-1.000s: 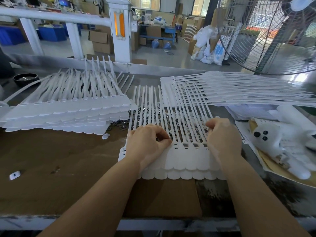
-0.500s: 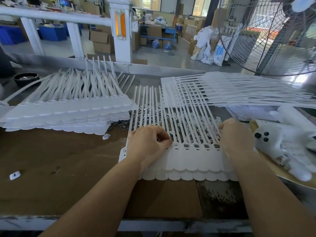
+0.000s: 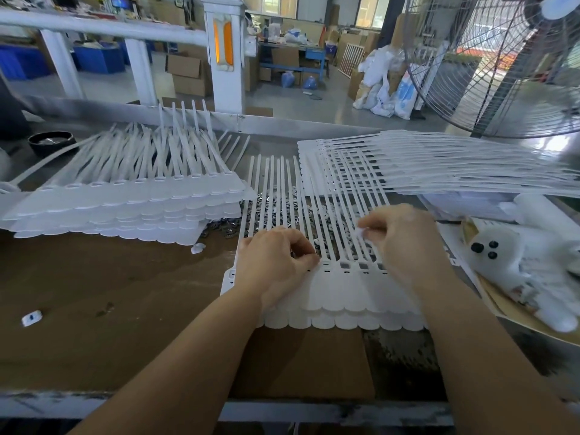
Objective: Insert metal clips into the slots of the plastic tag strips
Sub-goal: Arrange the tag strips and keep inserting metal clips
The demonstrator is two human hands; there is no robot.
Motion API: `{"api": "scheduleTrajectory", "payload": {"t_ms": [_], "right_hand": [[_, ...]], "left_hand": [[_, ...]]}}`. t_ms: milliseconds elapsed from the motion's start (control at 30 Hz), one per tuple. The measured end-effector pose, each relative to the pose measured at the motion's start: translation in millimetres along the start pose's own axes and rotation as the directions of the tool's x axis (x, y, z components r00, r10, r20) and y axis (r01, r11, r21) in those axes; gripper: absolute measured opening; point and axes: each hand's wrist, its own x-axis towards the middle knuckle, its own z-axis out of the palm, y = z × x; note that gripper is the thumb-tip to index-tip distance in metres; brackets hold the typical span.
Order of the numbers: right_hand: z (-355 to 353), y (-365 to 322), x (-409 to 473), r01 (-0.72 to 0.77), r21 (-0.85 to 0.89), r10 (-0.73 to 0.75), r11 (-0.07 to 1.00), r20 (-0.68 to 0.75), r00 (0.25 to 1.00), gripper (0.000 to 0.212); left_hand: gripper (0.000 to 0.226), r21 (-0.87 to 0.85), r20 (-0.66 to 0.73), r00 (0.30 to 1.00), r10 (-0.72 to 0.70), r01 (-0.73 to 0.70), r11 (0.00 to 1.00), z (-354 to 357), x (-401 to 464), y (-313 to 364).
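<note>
A white plastic tag strip lies flat on the brown table just in front of the person, its scalloped tag ends toward them and its thin tails pointing away. It sits on top of at least one more strip of the same kind. A row of small slots runs across it where the tails meet the tags; some of the slots to the right look dark.

The left hand rests on the left part of the strip, its grip curled tight with fingertips pressed together at the slot line; what it pinches is too small to tell. The right hand hovers over the tails on the right, fingers curled, thumb and forefinger pinching a small white piece.

A loose heap of metal clips lies on the table under the tails, just beyond the hands. To the left is a stack of tag strips, and another stack fans out at the back right. A white stuffed toy lies at the right edge, a large fan stands behind it, and a small white scrap sits alone at the left.
</note>
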Motion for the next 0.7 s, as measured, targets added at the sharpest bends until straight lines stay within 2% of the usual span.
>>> {"api": "scheduleTrajectory", "payload": {"t_ms": [100,167,300,500,700], "right_hand": [[7,-14,-13,0.151,0.086,-0.168,0.985,0.248,0.954,0.017],[10,-18,-17,0.195,0.091,-0.214,0.977,0.308,0.927,0.018],[12,-15,-19,0.211,0.128,-0.241,0.969,0.299,0.923,0.020],[14,-10,-22,0.178,0.202,-0.220,0.963,0.211,0.953,0.016],[16,-5,-20,0.089,0.292,-0.132,0.952,0.133,0.982,0.015]], "left_hand": [[0.018,0.007,-0.009,1.000,0.006,-0.006,1.000,0,0,1],[0.019,0.008,-0.009,1.000,0.006,-0.006,1.000,0,-1,1],[0.013,0.016,-0.013,1.000,0.007,-0.007,1.000,0,-1,0],[0.015,0.021,-0.020,1.000,0.008,-0.007,1.000,-1,-1,1],[0.012,0.022,-0.021,1.000,0.002,-0.001,1.000,0,-1,1]]}}
